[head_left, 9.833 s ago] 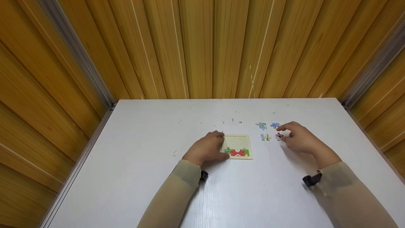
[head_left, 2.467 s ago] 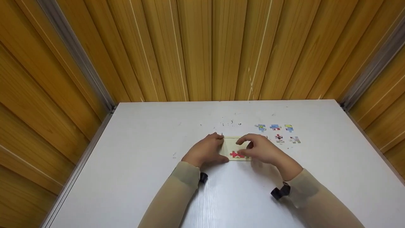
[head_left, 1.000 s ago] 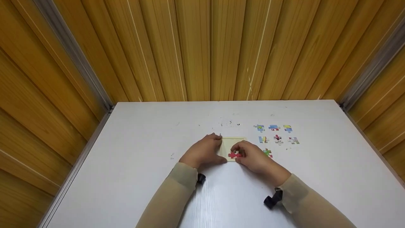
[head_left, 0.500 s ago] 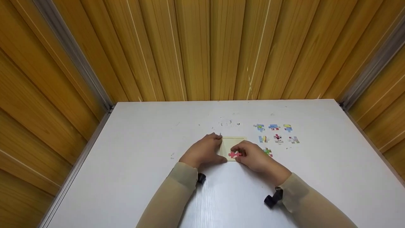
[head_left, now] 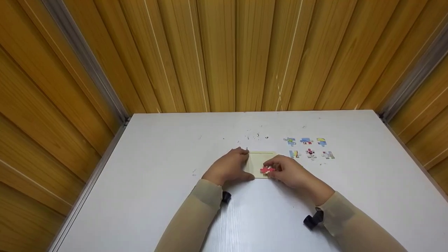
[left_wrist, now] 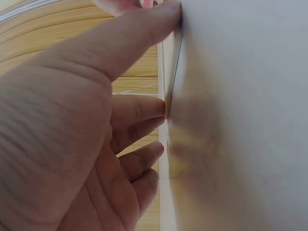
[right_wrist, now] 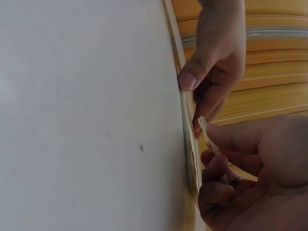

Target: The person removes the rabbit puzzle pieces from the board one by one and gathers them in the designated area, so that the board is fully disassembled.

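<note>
A pale, shallow puzzle tray (head_left: 255, 162) lies on the white table in the head view. My left hand (head_left: 229, 165) holds it by its left side, thumb at the near corner and fingers at the far corner; the left wrist view shows the thumb (left_wrist: 139, 36) against the tray edge. Between thumb and fingertips my right hand (head_left: 290, 171) pinches a red jigsaw piece (head_left: 266, 170) over the tray's near right part. Seen edge-on in the right wrist view, that jigsaw piece (right_wrist: 210, 137) is tilted and raised off the tray. The tray's near right corner is hidden by the right hand.
Several loose jigsaw pieces lie in two rows right of the tray, among them a blue and red piece (head_left: 306, 141) and a white one (head_left: 328, 154). Dark specks (head_left: 258, 135) mark the table (head_left: 168, 140) behind the tray. A wood-panelled wall (head_left: 224, 56) rises behind it.
Earlier, red and green pieces lay along the tray's near edge. A green piece then appeared on the table, now out of sight. The right hand has lifted the red piece; the left stays put.
</note>
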`<state>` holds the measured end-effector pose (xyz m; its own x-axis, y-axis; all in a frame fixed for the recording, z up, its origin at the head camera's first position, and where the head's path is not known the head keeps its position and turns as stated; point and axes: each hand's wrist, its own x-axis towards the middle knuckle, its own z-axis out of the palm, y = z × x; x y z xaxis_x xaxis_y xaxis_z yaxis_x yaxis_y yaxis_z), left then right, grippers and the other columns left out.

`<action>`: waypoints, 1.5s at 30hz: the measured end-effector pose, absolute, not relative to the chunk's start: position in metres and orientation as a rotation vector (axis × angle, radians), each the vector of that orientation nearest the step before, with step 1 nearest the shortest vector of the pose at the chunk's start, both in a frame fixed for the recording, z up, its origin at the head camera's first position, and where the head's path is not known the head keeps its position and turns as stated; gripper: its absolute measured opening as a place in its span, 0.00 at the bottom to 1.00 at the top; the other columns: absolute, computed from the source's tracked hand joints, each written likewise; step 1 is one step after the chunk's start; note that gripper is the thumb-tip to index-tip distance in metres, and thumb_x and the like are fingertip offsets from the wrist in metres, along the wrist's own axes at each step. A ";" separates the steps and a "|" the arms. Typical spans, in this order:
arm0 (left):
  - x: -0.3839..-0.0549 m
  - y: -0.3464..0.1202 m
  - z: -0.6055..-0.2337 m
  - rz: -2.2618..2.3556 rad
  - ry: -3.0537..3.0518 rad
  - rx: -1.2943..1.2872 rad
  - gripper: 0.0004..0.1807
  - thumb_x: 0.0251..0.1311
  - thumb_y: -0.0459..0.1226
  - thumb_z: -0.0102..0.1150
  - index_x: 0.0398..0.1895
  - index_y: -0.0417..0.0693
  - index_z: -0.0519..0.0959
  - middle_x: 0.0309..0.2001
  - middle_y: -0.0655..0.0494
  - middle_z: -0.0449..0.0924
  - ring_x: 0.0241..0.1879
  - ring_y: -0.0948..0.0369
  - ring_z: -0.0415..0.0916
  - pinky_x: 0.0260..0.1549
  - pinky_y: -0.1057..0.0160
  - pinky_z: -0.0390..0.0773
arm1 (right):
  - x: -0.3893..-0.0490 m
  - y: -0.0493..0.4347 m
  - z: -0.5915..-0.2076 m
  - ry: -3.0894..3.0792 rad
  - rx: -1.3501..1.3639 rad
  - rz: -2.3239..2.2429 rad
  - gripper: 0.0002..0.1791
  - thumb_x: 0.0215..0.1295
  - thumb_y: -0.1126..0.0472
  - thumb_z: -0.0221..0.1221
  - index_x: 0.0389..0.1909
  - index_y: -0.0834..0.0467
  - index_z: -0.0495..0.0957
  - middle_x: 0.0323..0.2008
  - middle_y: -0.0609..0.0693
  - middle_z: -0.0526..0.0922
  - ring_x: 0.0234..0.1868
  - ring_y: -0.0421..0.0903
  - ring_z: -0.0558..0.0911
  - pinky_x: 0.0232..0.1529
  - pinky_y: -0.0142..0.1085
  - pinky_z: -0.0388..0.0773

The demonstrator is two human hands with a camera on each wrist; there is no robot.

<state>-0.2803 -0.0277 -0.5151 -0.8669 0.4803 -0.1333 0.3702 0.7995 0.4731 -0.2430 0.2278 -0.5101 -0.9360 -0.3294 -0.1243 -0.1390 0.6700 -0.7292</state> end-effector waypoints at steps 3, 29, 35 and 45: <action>-0.280 -0.026 -0.516 0.660 2.733 0.637 0.46 0.63 0.53 0.84 0.81 0.47 0.78 0.86 0.58 0.71 0.91 0.54 0.60 0.90 0.54 0.64 | -0.241 0.239 -0.509 2.623 -0.382 -1.134 0.18 0.79 0.63 0.68 0.66 0.56 0.87 0.54 0.54 0.87 0.43 0.46 0.78 0.42 0.34 0.76; -0.280 -0.027 -0.515 0.652 2.727 0.640 0.47 0.64 0.52 0.84 0.83 0.47 0.76 0.87 0.57 0.69 0.91 0.54 0.59 0.89 0.55 0.65 | -0.235 0.355 -0.501 2.800 -0.244 -0.823 0.20 0.82 0.65 0.64 0.71 0.57 0.83 0.68 0.66 0.82 0.52 0.54 0.79 0.53 0.45 0.79; -0.280 -0.027 -0.515 0.648 2.732 0.642 0.46 0.64 0.52 0.85 0.82 0.47 0.77 0.87 0.56 0.70 0.91 0.54 0.59 0.89 0.54 0.64 | -0.235 0.361 -0.504 2.809 -0.232 -0.796 0.18 0.81 0.67 0.64 0.67 0.58 0.84 0.62 0.64 0.83 0.49 0.53 0.79 0.48 0.41 0.77; -0.281 -0.026 -0.516 0.631 2.744 0.649 0.47 0.64 0.53 0.84 0.83 0.47 0.76 0.86 0.56 0.70 0.90 0.54 0.60 0.89 0.54 0.65 | -0.236 0.361 -0.502 2.849 -0.263 -0.732 0.17 0.78 0.70 0.64 0.64 0.62 0.85 0.61 0.66 0.82 0.56 0.61 0.82 0.61 0.62 0.83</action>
